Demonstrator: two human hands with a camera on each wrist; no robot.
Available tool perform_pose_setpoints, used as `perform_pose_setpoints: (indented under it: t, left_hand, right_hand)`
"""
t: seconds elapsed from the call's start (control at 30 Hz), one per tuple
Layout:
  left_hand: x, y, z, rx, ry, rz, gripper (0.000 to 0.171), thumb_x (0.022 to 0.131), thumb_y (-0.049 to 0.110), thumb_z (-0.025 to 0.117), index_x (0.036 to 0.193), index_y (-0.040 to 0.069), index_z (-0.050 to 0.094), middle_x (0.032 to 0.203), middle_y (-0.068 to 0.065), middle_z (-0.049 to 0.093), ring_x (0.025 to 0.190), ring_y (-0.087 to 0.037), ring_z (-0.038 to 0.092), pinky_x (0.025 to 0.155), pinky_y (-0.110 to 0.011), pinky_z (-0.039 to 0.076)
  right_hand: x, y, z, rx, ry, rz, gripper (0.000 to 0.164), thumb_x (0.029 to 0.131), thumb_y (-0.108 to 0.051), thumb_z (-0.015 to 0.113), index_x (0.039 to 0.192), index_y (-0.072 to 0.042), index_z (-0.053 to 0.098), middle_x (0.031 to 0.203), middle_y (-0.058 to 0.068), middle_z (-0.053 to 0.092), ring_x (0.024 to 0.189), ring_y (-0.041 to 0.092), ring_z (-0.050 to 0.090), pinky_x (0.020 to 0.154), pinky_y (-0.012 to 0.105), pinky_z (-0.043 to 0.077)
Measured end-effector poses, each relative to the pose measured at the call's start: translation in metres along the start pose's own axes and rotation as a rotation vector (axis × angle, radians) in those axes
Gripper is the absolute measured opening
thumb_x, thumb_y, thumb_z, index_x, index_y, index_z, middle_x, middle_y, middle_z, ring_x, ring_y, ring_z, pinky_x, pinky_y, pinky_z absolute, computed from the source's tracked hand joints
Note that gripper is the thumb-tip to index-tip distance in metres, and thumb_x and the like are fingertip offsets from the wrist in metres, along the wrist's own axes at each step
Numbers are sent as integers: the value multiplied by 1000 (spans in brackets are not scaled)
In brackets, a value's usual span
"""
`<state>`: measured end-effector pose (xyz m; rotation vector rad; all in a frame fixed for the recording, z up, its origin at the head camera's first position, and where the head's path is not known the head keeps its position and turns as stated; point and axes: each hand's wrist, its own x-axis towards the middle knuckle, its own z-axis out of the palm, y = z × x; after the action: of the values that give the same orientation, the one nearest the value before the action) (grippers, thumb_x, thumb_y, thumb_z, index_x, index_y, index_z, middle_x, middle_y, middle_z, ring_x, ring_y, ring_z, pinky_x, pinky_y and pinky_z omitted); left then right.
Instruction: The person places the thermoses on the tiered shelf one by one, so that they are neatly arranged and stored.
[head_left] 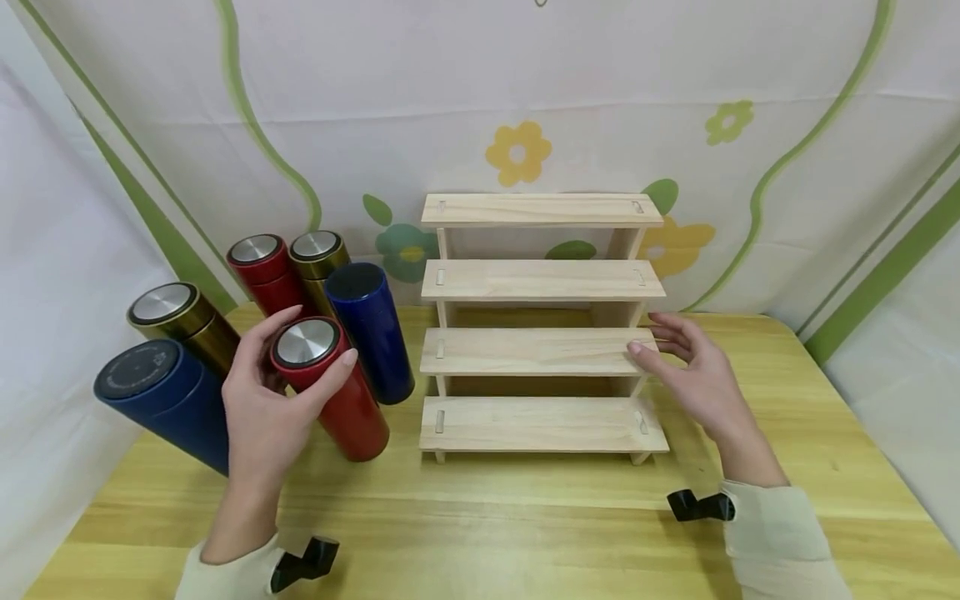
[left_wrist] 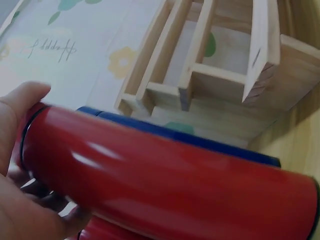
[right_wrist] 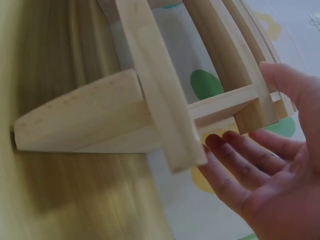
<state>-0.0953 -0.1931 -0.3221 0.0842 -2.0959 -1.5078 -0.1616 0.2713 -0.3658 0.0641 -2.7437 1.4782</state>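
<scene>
My left hand (head_left: 264,417) grips the red thermos (head_left: 351,415) near its steel-topped lid, thumb on one side and fingers round the far side. In the left wrist view the red thermos (left_wrist: 160,170) lies across the picture, with a blue one partly hidden behind it. My right hand (head_left: 708,379) is at the right end of the stepped wooden shelf (head_left: 536,350). Its thumb rests at the edge of the second board from the bottom. In the right wrist view the other fingers (right_wrist: 245,165) extend loosely beside the board's end.
Around my left hand stand a dark blue thermos (head_left: 168,400), a gold one (head_left: 206,329), a second red one (head_left: 273,279), another gold one (head_left: 318,258) and a glossy blue one (head_left: 375,333). A flowered cloth (head_left: 600,67) hangs behind the wooden table (head_left: 517,533).
</scene>
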Motion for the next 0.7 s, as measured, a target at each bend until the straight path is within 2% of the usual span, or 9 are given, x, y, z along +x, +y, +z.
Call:
perform_pose_setpoints:
  t: [0.2, 0.27, 0.4, 0.5, 0.6, 0.7]
  left_hand:
    - [6, -4, -16, 26, -136, -57, 63, 90, 8, 87, 147, 21, 63, 133, 11, 67, 115, -10, 65, 91, -9, 54]
    - [9, -7, -22, -14, -188, -53, 63, 91, 4, 85, 147, 18, 62, 133, 9, 68, 114, -10, 65, 90, -9, 54]
    - [14, -15, -31, -161, -284, -66, 63, 91, -4, 82, 148, 14, 61, 134, 5, 69, 114, -10, 66, 90, -11, 55]
    - [17, -22, -35, -246, -347, -87, 63, 92, -8, 79, 148, 13, 60, 133, 4, 70, 113, -10, 68, 90, -14, 58]
    - [18, -27, -38, -277, -397, -111, 62, 94, -9, 76, 149, 13, 59, 133, 4, 70, 111, -10, 69, 89, -16, 60]
    - [19, -30, -38, -278, -420, -128, 61, 95, -8, 75, 150, 15, 58, 133, 5, 70, 110, -10, 69, 87, -18, 61]
  right_hand:
    - [1, 2, 3, 44, -18, 18, 78, 104, -49, 70, 168, -23, 35, 167, 13, 46, 152, 38, 45, 96, 13, 46]
    - [0, 3, 3, 60, -18, 17, 76, 104, -49, 70, 167, -22, 37, 167, 13, 46, 152, 39, 44, 94, 11, 47]
    - [0, 6, 4, 101, -14, 15, 70, 104, -47, 71, 164, -20, 44, 167, 13, 46, 152, 37, 46, 90, 9, 53]
    - [0, 8, 6, 146, -9, 21, 67, 104, -45, 71, 162, -20, 47, 167, 13, 47, 144, 25, 53, 90, 14, 58]
    - [-2, 10, 8, 197, -12, 32, 65, 105, -42, 71, 162, -21, 47, 166, 14, 47, 132, 8, 57, 91, 20, 61]
    - [-3, 11, 8, 244, -26, 43, 64, 106, -38, 70, 163, -23, 46, 163, 13, 49, 123, -2, 59, 92, 23, 61]
